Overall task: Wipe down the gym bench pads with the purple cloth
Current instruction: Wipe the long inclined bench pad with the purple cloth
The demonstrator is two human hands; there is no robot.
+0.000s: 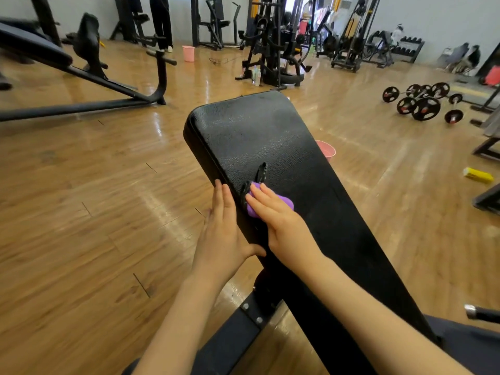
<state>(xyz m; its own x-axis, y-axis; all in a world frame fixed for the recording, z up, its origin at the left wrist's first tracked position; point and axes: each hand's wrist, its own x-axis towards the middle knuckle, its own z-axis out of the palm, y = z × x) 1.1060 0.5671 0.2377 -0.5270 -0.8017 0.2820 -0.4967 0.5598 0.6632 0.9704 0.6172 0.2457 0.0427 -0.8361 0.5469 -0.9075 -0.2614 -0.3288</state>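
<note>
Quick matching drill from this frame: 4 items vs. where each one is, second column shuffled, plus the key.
1. purple cloth
2. left hand
3. pink bucket
4. yellow object

A. on the floor, far right
B. under the right hand, on the bench pad
C. on the pad's left edge
D. partly hidden behind the pad's right side

Pairs: 1-B, 2-C, 3-D, 4-A

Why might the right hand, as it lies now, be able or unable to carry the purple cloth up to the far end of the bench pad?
Probably able. The right hand presses flat on the purple cloth, and the bench pad ahead is bare. The left hand rests on the pad's side edge, out of that path.
</note>
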